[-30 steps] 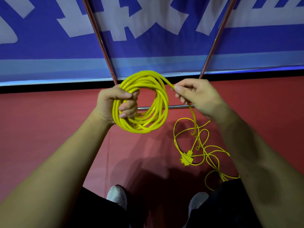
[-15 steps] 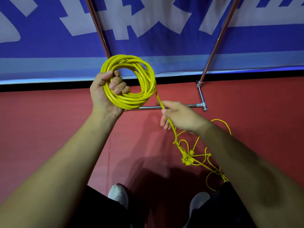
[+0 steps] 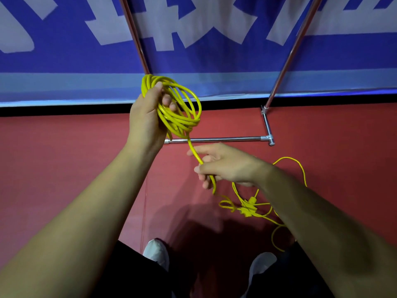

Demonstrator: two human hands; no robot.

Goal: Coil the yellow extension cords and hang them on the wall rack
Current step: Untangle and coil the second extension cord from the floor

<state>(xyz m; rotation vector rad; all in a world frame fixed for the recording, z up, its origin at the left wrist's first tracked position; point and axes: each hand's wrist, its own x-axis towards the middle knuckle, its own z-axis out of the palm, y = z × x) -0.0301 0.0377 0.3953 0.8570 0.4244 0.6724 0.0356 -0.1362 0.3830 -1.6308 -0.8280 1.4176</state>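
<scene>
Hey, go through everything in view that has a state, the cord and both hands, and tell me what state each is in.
Left hand, grips the coil, raised.
Coil, several loops gathered, off the floor.
Right hand, curled round the free strand.
Free strand, runs from the coil through the right hand to the floor.
Loose cord, tangled on the floor, uncoiled.
Connector, lying in that tangle.

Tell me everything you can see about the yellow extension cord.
The yellow extension cord looks like glossy, rubbery cable. Several loops form a coil gripped in the left hand, held up. One strand runs down through the right hand to a loose tangle with a yellow plug lying on the red floor.
</scene>
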